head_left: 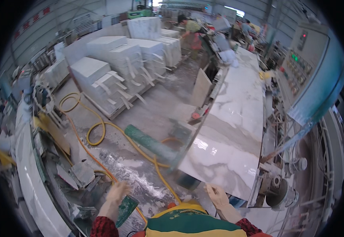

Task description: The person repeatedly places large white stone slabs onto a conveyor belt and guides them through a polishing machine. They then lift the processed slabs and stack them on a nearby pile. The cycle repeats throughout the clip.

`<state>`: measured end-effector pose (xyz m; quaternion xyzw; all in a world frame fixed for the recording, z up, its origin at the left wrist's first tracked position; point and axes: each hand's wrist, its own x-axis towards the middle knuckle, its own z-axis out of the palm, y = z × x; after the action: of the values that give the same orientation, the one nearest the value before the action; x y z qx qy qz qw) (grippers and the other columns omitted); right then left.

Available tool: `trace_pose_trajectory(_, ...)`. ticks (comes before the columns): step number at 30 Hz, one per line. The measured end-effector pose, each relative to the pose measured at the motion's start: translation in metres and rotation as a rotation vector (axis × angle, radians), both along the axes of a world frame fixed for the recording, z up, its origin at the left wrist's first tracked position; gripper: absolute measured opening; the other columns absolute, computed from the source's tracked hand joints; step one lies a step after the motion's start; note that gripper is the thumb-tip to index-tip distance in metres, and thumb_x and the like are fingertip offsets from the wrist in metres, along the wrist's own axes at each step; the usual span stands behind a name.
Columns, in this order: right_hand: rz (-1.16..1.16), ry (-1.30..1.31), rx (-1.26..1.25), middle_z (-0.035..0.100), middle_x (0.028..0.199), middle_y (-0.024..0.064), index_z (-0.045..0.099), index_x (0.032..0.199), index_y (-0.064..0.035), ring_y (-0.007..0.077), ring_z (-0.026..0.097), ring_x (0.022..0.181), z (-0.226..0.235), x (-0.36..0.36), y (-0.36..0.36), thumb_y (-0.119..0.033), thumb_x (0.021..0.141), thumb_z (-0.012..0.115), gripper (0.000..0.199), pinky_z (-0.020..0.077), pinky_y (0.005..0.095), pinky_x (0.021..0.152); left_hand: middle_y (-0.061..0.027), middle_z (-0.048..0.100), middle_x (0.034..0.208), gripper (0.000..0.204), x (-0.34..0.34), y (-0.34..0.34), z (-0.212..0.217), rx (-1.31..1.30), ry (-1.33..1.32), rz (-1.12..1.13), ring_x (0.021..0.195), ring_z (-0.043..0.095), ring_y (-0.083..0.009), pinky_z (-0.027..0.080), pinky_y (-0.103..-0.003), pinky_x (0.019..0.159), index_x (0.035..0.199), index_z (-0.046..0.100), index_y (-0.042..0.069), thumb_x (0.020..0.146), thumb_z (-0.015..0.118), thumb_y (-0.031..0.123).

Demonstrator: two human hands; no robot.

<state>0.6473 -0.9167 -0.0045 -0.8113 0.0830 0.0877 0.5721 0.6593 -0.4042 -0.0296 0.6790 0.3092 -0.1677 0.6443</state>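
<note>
Head | R fingers (212,191) on slab (227,130) edge | L hand (118,192) loose (empty)

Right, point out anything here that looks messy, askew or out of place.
The yellow hose snakes in loose loops across the wet, slurry-streaked floor, right where someone walks. A green roll lies tipped across it. Broken stone offcuts litter the floor near the left hand. The marble slab looks intact.
</note>
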Motion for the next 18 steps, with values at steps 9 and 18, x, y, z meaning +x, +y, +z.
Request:
trace_pose_trajectory(9, 0.332, -0.785, -0.801, 0.062, 0.145, 0.0246, 0.061, 0.142, -0.0024, 0.0465, 0.057, 0.134, -0.022, 0.12, 0.044, -0.017, 0.098, 0.064, 0.047, 0.0421, 0.0558, 0.119, -0.0327, 0.057, 0.154, 0.056, -0.323, 0.22, -0.035, 1.455, 0.257, 0.655, 0.143, 0.054, -0.0473, 0.042, -0.049, 0.121, 0.157, 0.051, -0.004, 0.112, 0.057, 0.028)
trace_pose_trajectory(18, 0.45, -0.519, -0.831, 0.066, 0.141, 0.0273, 0.067, 0.139, -0.0031, 0.0483, 0.061, 0.133, -0.009, 0.058, -0.037, -0.016, 0.1, 0.055, 0.043, 0.0466, 0.0552, 0.117, -0.0245, 0.044, 0.17, 0.065, -0.465, 0.186, -0.087, 1.524, 0.535, 0.427, 0.158, 0.04, -0.0425, 0.031, -0.051, 0.132, 0.166, 0.04, -0.003, 0.111, 0.056, 0.027)
